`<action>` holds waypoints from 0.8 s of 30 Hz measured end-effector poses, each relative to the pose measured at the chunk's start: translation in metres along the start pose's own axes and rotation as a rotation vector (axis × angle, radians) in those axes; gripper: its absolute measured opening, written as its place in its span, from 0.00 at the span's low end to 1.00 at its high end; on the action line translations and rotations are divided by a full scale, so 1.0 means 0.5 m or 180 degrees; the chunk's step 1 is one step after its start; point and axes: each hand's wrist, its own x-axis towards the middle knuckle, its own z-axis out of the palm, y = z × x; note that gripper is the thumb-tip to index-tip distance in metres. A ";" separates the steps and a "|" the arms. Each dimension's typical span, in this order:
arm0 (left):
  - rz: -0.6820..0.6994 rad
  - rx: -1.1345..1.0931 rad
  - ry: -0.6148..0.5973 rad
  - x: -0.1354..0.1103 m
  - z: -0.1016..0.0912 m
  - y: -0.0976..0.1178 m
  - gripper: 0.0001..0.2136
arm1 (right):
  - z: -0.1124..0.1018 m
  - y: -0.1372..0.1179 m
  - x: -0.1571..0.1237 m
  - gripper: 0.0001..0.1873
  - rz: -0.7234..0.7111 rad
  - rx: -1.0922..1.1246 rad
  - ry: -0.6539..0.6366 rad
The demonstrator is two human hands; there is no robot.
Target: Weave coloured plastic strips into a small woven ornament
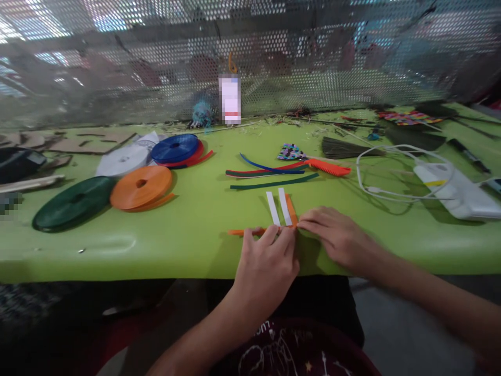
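Near the table's front edge, my left hand (269,256) presses its bent fingers down on an orange strip (236,232) lying crosswise. Two white strips (285,207) stick out beyond those fingertips, with a second orange strip (291,210) close against the right one. My right hand (340,235) is closed in a pinch at the right end of the crosswise strip, where the orange pieces meet. How the strips join is hidden under my fingers. Farther back lie a loose green strip (274,181), a blue strip (270,168) and a red-and-green strip (254,173).
Rolls of green (74,203), orange (129,196), white (117,161) and blue strip (174,149) lie left. Behind my hands are an orange-handled cutter (329,167) and a small woven piece (290,152). A white power bank (457,193) with cable sits right; perforated metal (274,52) borders the back.
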 end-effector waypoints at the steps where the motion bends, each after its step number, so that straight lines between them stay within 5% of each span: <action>1: 0.0007 0.0025 -0.0019 0.001 -0.001 0.001 0.10 | -0.004 0.007 0.004 0.17 0.0165 0.0213 0.0020; 4: 0.0081 0.0059 -0.0102 0.007 -0.003 0.001 0.08 | -0.020 0.027 0.036 0.03 0.1051 0.0691 -0.0125; 7: 0.0103 0.0087 -0.0111 0.010 -0.002 0.000 0.08 | -0.039 0.041 0.097 0.10 0.1783 0.0737 -0.1047; 9: 0.0091 0.0095 -0.0089 0.011 0.000 -0.001 0.08 | -0.051 0.048 0.139 0.14 0.1821 0.0616 -0.1731; 12: 0.0112 0.0057 -0.0049 0.009 0.002 -0.001 0.05 | -0.060 0.057 0.187 0.13 0.1661 0.0721 -0.2221; 16: 0.0126 0.0056 0.0000 0.007 0.003 -0.001 0.03 | -0.059 0.062 0.216 0.07 0.1685 0.0871 -0.2615; 24: 0.0106 0.0025 -0.0082 0.005 0.003 -0.002 0.03 | -0.031 0.072 0.254 0.20 0.2202 0.0966 -0.3105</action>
